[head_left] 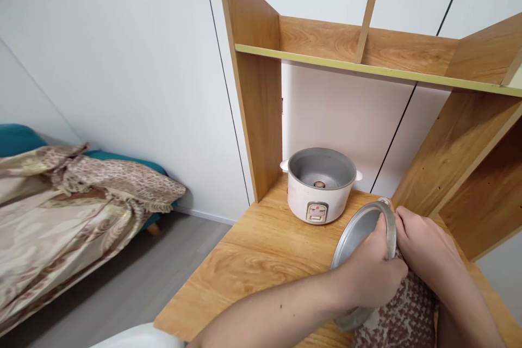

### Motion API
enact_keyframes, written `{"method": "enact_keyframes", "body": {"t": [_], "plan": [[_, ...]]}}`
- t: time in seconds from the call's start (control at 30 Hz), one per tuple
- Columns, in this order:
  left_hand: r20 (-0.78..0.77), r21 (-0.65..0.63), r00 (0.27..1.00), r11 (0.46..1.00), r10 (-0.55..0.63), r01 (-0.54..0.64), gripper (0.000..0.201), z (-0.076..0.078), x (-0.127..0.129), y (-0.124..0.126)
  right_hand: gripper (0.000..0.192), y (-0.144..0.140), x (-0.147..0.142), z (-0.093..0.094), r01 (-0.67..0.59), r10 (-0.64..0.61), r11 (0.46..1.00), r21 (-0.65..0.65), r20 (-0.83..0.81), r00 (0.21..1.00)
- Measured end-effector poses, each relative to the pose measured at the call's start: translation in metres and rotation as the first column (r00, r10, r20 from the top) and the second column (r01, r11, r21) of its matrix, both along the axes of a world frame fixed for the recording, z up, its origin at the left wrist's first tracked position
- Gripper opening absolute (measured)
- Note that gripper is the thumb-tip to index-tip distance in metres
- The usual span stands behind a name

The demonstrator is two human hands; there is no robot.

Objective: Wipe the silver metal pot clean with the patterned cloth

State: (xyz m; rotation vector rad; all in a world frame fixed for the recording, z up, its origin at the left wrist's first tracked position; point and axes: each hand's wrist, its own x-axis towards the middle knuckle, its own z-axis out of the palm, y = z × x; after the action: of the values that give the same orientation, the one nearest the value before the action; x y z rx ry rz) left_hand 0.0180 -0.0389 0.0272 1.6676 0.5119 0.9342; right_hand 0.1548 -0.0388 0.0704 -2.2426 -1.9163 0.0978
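Far to your left lies a bed under a patterned brown blanket, well apart from the wooden desk. At the back of the desk, beside the upright side panel of the shelf unit, stands a white rice cooker — lid off, its grey inside bare, control panel facing you. Just right of it, near the desk's front, you hold the metal inner pot tilted on its side, its mouth turned towards the left. Your left hand has its fingers curled tight over the pot's rim. Your right hand presses a brown patterned cloth against the pot — fingers closed on the fabric, hiding the pot's far side.
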Motion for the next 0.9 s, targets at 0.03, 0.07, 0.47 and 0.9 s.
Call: {"method": "enact_keyframes", "body": {"t": [0.03, 0.07, 0.47, 0.9], "plan": [[0.006, 0.009, 1.0, 1.0, 0.0, 0.0, 0.062, 0.001, 0.0, 0.0, 0.045, 0.0, -0.001, 0.001, 0.014, -0.014, 1.0, -0.005, 0.004, 1.0], [0.013, 0.019, 1.0, 1.0, 0.002, -0.003, 0.063, 0.003, 0.0, 0.0, 0.045, 0.001, -0.002, 0.002, 0.018, -0.018, 1.0, -0.005, 0.002, 1.0], [-0.029, 0.016, 0.999, 1.0, 0.016, -0.016, 0.058, 0.003, 0.0, -0.002, 0.035, 0.001, 0.006, -0.002, -0.194, 0.194, 0.981, -0.022, -0.003, 0.981], [0.0, 0.03, 1.0, 0.999, 0.021, -0.021, 0.069, 0.007, 0.0, -0.002, 0.04, 0.003, 0.006, -0.001, -0.174, 0.177, 0.984, 0.034, -0.104, 0.979]]}}
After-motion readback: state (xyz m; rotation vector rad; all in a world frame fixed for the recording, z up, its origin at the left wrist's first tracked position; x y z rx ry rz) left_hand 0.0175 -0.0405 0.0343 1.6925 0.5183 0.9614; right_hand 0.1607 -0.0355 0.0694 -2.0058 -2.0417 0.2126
